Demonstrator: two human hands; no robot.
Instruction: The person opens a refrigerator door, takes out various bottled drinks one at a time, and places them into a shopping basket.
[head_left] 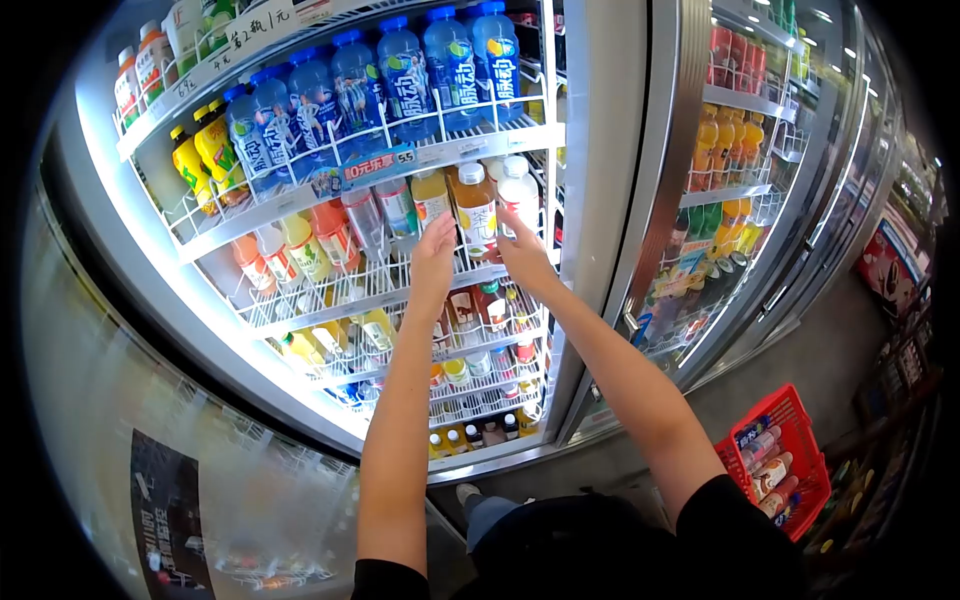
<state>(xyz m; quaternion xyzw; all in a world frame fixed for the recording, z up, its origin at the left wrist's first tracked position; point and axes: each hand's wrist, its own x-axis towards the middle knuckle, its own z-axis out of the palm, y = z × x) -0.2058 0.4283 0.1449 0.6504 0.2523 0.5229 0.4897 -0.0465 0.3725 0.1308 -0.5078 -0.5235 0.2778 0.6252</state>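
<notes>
An amber tea bottle point(475, 212) with a white cap stands upright at the front of a cooler shelf, between my two hands. My left hand point(433, 258) is to its left, fingers stretched upward in front of a yellow drink bottle point(430, 192). On the other side, my right hand point(525, 258) has its fingers apart close to the tea bottle's right edge, in front of a white-capped bottle point(516, 185). Neither hand is visibly closed around a bottle. Whether the fingertips touch one I cannot tell.
Blue drink bottles point(405, 80) line the shelf above, behind a wire rail. Lower wire shelves point(390, 290) hold more drinks. A glass cooler door point(740, 180) stands to the right. On the lower right is a red basket point(808, 430) with several bottles inside.
</notes>
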